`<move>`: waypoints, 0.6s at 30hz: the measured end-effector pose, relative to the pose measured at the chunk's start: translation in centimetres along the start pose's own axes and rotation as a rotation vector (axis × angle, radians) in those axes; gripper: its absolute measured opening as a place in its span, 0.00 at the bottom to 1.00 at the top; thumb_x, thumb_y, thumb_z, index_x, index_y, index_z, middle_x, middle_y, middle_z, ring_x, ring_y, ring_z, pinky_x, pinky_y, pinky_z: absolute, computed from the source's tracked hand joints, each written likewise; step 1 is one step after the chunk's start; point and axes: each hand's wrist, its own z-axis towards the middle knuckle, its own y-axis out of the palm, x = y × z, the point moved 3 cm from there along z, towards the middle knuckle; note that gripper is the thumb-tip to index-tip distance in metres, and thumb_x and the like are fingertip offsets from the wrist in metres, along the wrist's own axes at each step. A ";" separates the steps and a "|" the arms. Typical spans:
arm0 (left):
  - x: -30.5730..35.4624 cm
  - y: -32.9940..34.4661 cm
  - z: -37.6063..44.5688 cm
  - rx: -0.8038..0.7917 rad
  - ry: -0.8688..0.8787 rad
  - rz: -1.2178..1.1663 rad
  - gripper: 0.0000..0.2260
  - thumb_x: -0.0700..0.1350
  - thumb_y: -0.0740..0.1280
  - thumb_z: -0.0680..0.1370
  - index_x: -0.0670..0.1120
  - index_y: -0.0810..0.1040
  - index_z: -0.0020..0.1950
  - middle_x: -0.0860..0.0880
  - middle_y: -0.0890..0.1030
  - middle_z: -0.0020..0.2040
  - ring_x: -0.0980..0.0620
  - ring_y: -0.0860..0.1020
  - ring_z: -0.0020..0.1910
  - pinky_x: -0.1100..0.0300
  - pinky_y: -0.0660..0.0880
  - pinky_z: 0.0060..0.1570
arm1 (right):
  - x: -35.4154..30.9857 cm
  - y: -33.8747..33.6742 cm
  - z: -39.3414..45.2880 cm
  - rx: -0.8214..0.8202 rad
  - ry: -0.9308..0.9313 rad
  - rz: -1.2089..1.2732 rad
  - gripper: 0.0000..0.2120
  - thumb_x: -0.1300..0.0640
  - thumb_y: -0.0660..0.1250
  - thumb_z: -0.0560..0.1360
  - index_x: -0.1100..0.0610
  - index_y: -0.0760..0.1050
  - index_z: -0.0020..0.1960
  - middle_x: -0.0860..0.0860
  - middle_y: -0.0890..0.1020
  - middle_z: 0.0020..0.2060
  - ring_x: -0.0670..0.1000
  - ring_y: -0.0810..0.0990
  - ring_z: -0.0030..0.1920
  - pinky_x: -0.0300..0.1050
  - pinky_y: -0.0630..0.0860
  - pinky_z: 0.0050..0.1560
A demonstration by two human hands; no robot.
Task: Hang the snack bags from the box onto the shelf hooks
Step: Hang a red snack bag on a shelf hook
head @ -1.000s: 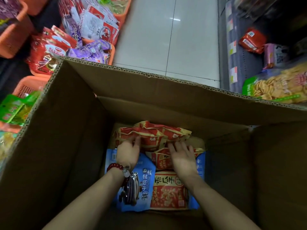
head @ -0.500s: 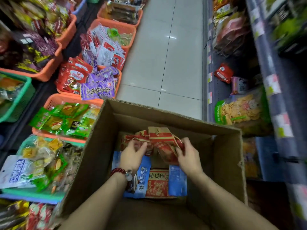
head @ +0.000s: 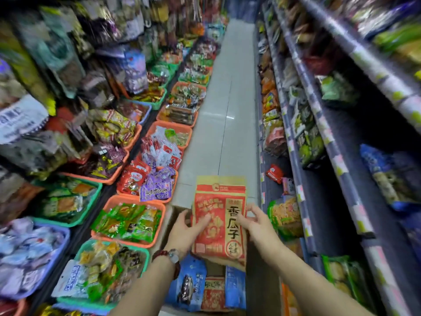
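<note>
Both hands hold a red and gold snack bag (head: 219, 221) upright over the box (head: 262, 283). The left hand (head: 185, 231) has its fingers curled round the bag's left edge. The right hand (head: 258, 221) pinches its right edge. More bags (head: 193, 286) lie flat in the box below. Shelves (head: 319, 124) run along the right.

Dim aisle, ceiling-light glare on the floor tiles (head: 227, 115), motion-blurred shelves (head: 341, 110), wide-angle edge bending.
</note>
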 end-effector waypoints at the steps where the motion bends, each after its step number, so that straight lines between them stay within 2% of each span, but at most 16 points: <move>1: 1.7 -0.2 -1.3 -0.023 0.014 -0.057 0.33 0.54 0.75 0.67 0.43 0.69 0.68 0.44 0.80 0.58 0.50 0.81 0.51 0.56 0.78 0.53 | -2.2 0.3 -0.9 -0.022 -0.015 0.009 0.03 0.64 0.63 0.78 0.61 0.70 0.51 0.68 0.82 0.51 0.64 0.82 0.48 0.55 0.80 0.48; 2: 3.6 -0.5 -2.6 -0.037 0.038 -0.095 0.28 0.51 0.74 0.69 0.44 0.71 0.65 0.45 0.82 0.55 0.50 0.82 0.49 0.58 0.80 0.49 | -4.4 0.6 -1.5 -0.034 -0.027 0.011 0.05 0.64 0.63 0.78 0.63 0.70 0.54 0.68 0.82 0.51 0.64 0.82 0.49 0.57 0.79 0.50; 5: 9.7 -2.0 -6.3 -0.020 0.149 -0.162 0.21 0.47 0.73 0.70 0.46 0.74 0.60 0.49 0.84 0.49 0.52 0.84 0.44 0.65 0.80 0.37 | -10.7 1.9 -3.2 -0.087 -0.077 -0.008 0.09 0.62 0.61 0.80 0.63 0.71 0.58 0.64 0.83 0.51 0.62 0.83 0.49 0.49 0.80 0.45; 8: 15.4 -4.1 -9.5 0.000 0.219 -0.196 0.21 0.49 0.74 0.69 0.48 0.74 0.59 0.49 0.84 0.50 0.53 0.84 0.47 0.60 0.80 0.44 | -16.9 3.9 -4.8 -0.126 -0.161 -0.009 0.10 0.59 0.60 0.80 0.57 0.72 0.60 0.59 0.84 0.51 0.58 0.85 0.49 0.47 0.80 0.44; 11: 20.6 -6.6 -12.4 0.076 0.327 -0.195 0.18 0.47 0.74 0.69 0.50 0.74 0.56 0.51 0.84 0.50 0.55 0.83 0.47 0.64 0.79 0.40 | -23.1 6.9 -6.3 -0.184 -0.285 -0.015 0.10 0.59 0.63 0.79 0.52 0.72 0.60 0.55 0.83 0.51 0.53 0.85 0.46 0.44 0.80 0.40; 13: 23.5 -8.6 -14.2 0.157 0.387 -0.198 0.18 0.45 0.75 0.68 0.49 0.74 0.55 0.50 0.84 0.49 0.54 0.83 0.47 0.63 0.79 0.41 | -26.9 9.1 -7.3 -0.244 -0.361 -0.019 0.11 0.61 0.65 0.77 0.52 0.72 0.59 0.55 0.83 0.52 0.55 0.84 0.49 0.47 0.81 0.44; 16: 27.2 -12.0 -17.1 0.293 0.461 -0.196 0.23 0.47 0.77 0.66 0.49 0.74 0.58 0.50 0.84 0.50 0.52 0.83 0.49 0.52 0.80 0.51 | -31.8 12.2 -8.7 -0.325 -0.461 -0.053 0.12 0.61 0.68 0.76 0.49 0.73 0.56 0.55 0.83 0.53 0.56 0.84 0.52 0.55 0.81 0.52; 18: 29.2 -14.2 -19.2 0.386 0.519 -0.213 0.22 0.48 0.77 0.66 0.50 0.74 0.57 0.51 0.84 0.50 0.52 0.83 0.48 0.49 0.79 0.53 | -34.4 14.4 -9.4 -0.369 -0.525 -0.087 0.14 0.61 0.69 0.75 0.47 0.73 0.56 0.54 0.83 0.55 0.55 0.83 0.53 0.60 0.79 0.55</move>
